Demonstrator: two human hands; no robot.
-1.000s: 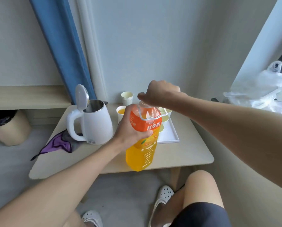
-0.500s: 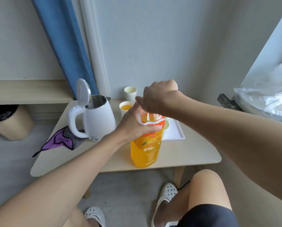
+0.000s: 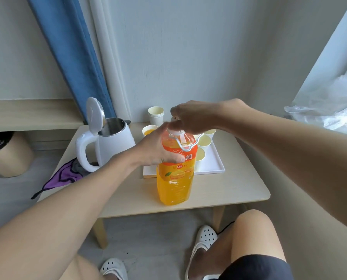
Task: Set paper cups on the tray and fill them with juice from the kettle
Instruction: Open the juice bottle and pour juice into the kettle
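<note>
Clear plastic orange-juice bottle (image 3: 175, 182) — upright now, no longer tilted.
My left hand (image 3: 156, 150) grips it, right hand (image 3: 194, 118) curls round its white cap (image 3: 175, 131) — label "100%", "橙".

The pale desk (image 3: 229, 190) carries a white kettle (image 3: 116, 146) at ten o'clock, a purple cloth (image 3: 61, 176) draped over its eight o'clock edge and a cup stack (image 3: 156, 116) at twelve. A white tray (image 3: 215, 168) lies at one o'clock, a filled cup (image 3: 148, 131) just beside it, and a juice bottle (image 3: 174, 182) stands near the centre.

**Bottle blocking the tray's front**

The juice bottle (image 3: 175, 178) is standing mid-frame before the tray (image 3: 213, 168), screening its cups (image 3: 204, 141). The open-lidded kettle (image 3: 112, 146) is crowding the left. Bare table (image 3: 235, 188) is lying open at lower right.
</note>
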